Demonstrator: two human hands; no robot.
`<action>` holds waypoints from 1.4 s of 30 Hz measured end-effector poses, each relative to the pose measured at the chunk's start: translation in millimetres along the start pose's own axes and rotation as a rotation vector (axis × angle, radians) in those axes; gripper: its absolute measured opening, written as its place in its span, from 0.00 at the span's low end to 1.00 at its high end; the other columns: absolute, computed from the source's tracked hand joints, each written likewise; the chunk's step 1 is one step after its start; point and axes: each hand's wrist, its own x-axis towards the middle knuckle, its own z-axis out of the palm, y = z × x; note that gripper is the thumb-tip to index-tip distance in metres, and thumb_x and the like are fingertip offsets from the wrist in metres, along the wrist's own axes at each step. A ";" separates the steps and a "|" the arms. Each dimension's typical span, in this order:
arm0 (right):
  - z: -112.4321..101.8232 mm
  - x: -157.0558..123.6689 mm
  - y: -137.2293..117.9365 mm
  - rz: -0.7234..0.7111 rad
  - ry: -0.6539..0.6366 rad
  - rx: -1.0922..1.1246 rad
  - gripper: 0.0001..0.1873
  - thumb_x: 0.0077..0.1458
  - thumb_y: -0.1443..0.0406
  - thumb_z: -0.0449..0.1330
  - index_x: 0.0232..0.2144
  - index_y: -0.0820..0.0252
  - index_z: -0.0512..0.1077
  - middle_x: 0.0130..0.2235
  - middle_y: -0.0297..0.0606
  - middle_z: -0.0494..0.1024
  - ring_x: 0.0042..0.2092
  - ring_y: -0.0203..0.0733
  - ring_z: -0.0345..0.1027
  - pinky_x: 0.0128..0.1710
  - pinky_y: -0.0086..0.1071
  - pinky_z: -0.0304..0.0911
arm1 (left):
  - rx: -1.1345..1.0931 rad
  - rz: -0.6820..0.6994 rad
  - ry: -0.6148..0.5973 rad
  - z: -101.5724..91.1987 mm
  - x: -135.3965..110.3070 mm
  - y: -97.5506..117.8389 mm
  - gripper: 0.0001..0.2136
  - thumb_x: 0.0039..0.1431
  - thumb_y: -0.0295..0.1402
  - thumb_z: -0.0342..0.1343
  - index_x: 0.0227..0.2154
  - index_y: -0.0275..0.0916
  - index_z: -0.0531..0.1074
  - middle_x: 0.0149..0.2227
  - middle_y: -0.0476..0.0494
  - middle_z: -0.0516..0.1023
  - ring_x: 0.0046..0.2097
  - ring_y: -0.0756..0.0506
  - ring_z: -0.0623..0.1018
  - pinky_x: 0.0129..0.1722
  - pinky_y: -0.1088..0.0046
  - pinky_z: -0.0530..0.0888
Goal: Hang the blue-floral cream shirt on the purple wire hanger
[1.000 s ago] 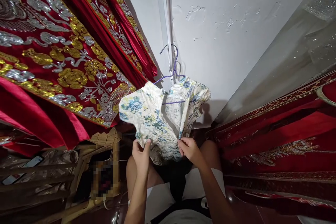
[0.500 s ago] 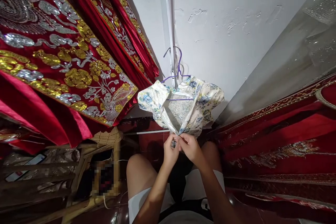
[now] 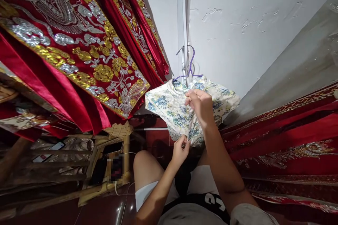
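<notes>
A short-sleeved cream blouse (image 3: 169, 103) with blue and green flowers hangs on a purple hanger (image 3: 190, 70) in front of me. Its front edges meet along a vertical zipper line from the lower part up to near the collar. My right hand (image 3: 202, 107) pinches at the top of that line, just under the collar; its fingers hide the zipper pull. Lower down, my left hand (image 3: 181, 151) is closed on the fabric at the bottom end of the zipper line. The lower part of the garment is hidden behind this hand and my lap.
Red garments (image 3: 105, 59) with gold and silver sequins hang at the left, close to the blouse. More red embroidered cloth (image 3: 290, 140) is at the right. A bamboo rack (image 3: 87, 191) with phones stands at lower left. Behind is a white wall (image 3: 237, 52).
My right hand has moved up from beside my left hand to just under the collar. The open V of the blouse front has closed. My left hand still grips low on the front.
</notes>
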 end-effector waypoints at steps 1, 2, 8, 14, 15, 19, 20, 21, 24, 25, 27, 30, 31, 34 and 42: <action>-1.3 -3.3 1.5 0.002 -0.011 -0.003 0.13 0.59 0.57 0.58 0.30 0.61 0.75 0.21 0.31 0.72 0.20 0.32 0.52 0.21 0.29 0.50 | -0.005 0.019 -0.022 -5.8 6.6 5.1 0.08 0.62 0.34 0.56 0.29 0.40 0.65 0.27 0.51 0.69 0.30 0.49 0.70 0.34 0.74 0.68; -3.5 -6.2 3.1 0.002 -0.027 -0.005 0.13 0.59 0.58 0.58 0.30 0.61 0.75 0.21 0.31 0.72 0.20 0.32 0.52 0.21 0.29 0.50 | -0.019 0.050 -0.028 -14.1 16.5 13.6 0.05 0.61 0.33 0.58 0.35 0.40 0.68 0.30 0.50 0.72 0.32 0.48 0.73 0.36 0.72 0.70; -16.0 -15.0 -5.4 -0.079 -0.103 -0.078 0.11 0.57 0.60 0.59 0.27 0.60 0.74 0.19 0.30 0.70 0.20 0.33 0.57 0.21 0.28 0.49 | 0.014 0.477 0.213 -84.2 109.4 118.3 0.19 0.69 0.36 0.53 0.61 0.42 0.64 0.44 0.40 0.78 0.44 0.45 0.77 0.47 0.65 0.74; -11.7 -9.9 14.1 -0.139 -0.113 -0.211 0.14 0.59 0.56 0.57 0.27 0.58 0.71 0.21 0.30 0.70 0.22 0.35 0.60 0.24 0.29 0.53 | 0.312 0.659 0.241 -95.0 133.1 173.8 0.09 0.71 0.33 0.51 0.36 0.39 0.74 0.35 0.45 0.77 0.40 0.46 0.76 0.43 0.68 0.72; -10.5 -8.0 25.5 -0.142 -0.101 -0.227 0.15 0.59 0.56 0.57 0.26 0.58 0.69 0.21 0.30 0.69 0.23 0.35 0.60 0.25 0.29 0.53 | 0.314 0.663 0.269 -93.2 131.4 174.9 0.09 0.71 0.33 0.51 0.35 0.38 0.73 0.35 0.45 0.76 0.39 0.46 0.75 0.43 0.68 0.71; -11.1 -10.2 73.6 -0.085 -0.116 -0.296 0.17 0.58 0.58 0.56 0.19 0.56 0.61 0.19 0.29 0.64 0.23 0.35 0.57 0.26 0.30 0.52 | 0.145 0.606 0.545 -110.8 134.3 168.4 0.10 0.72 0.36 0.50 0.36 0.38 0.73 0.36 0.47 0.76 0.40 0.48 0.75 0.44 0.70 0.72; -12.5 -15.0 82.8 -0.051 -0.136 -0.287 0.18 0.57 0.58 0.56 0.18 0.55 0.60 0.18 0.28 0.63 0.23 0.35 0.57 0.26 0.30 0.52 | 0.070 0.564 0.648 -123.5 138.6 162.4 0.11 0.71 0.37 0.51 0.36 0.38 0.73 0.36 0.47 0.76 0.40 0.48 0.75 0.45 0.71 0.72; -13.8 -21.6 90.3 -0.019 -0.163 -0.262 0.19 0.57 0.58 0.56 0.18 0.55 0.59 0.18 0.28 0.63 0.22 0.34 0.56 0.26 0.30 0.52 | -0.021 0.505 0.737 -138.6 143.8 153.8 0.11 0.70 0.38 0.52 0.36 0.38 0.73 0.36 0.47 0.76 0.40 0.48 0.75 0.45 0.71 0.72; -14.2 -48.7 104.0 0.053 -0.256 -0.142 0.18 0.58 0.58 0.56 0.18 0.56 0.61 0.18 0.29 0.65 0.22 0.35 0.57 0.26 0.30 0.54 | -0.436 0.205 0.748 -182.7 156.3 114.4 0.10 0.67 0.40 0.55 0.36 0.38 0.73 0.35 0.47 0.78 0.41 0.47 0.78 0.48 0.70 0.74; -12.4 -58.3 106.7 0.076 -0.276 -0.103 0.17 0.58 0.58 0.56 0.19 0.56 0.62 0.18 0.29 0.66 0.23 0.35 0.58 0.26 0.30 0.54 | -0.605 0.048 0.653 -191.4 156.7 98.6 0.10 0.67 0.39 0.54 0.37 0.38 0.74 0.36 0.44 0.79 0.43 0.45 0.79 0.50 0.68 0.74; -6.9 -74.6 110.9 0.129 -0.286 -0.035 0.15 0.57 0.59 0.57 0.21 0.56 0.64 0.18 0.29 0.66 0.22 0.35 0.59 0.26 0.30 0.55 | -0.869 -0.253 0.535 -192.9 149.1 67.8 0.11 0.68 0.35 0.49 0.43 0.37 0.75 0.39 0.39 0.82 0.48 0.42 0.80 0.54 0.62 0.74; -1.4 -87.5 115.3 0.178 -0.248 0.059 0.13 0.57 0.59 0.58 0.22 0.56 0.66 0.18 0.28 0.66 0.22 0.35 0.59 0.26 0.30 0.56 | -1.068 -0.501 0.457 -160.3 120.9 30.5 0.19 0.68 0.32 0.42 0.53 0.40 0.74 0.46 0.37 0.83 0.54 0.38 0.79 0.58 0.48 0.71; -2.2 -89.0 116.3 0.184 -0.232 0.081 0.13 0.56 0.59 0.58 0.22 0.56 0.66 0.18 0.28 0.66 0.22 0.35 0.59 0.26 0.30 0.56 | -1.096 -0.531 0.437 -145.2 109.8 21.0 0.20 0.68 0.32 0.41 0.55 0.41 0.74 0.48 0.36 0.83 0.55 0.37 0.79 0.58 0.48 0.71; -14.1 -90.1 118.8 0.197 -0.199 0.076 0.13 0.56 0.59 0.59 0.22 0.57 0.68 0.17 0.28 0.66 0.21 0.34 0.59 0.25 0.30 0.56 | -1.130 -0.612 0.422 -108.8 82.3 1.9 0.20 0.67 0.32 0.43 0.53 0.38 0.76 0.48 0.35 0.83 0.52 0.38 0.81 0.57 0.53 0.73; -49.1 -87.1 129.5 0.220 -0.306 -0.208 0.21 0.62 0.52 0.57 0.22 0.58 0.69 0.22 0.35 0.74 0.27 0.39 0.66 0.29 0.32 0.60 | -1.057 -0.338 0.292 -95.7 67.5 45.4 0.14 0.54 0.40 0.68 0.29 0.39 0.69 0.31 0.49 0.78 0.32 0.49 0.78 0.38 0.72 0.76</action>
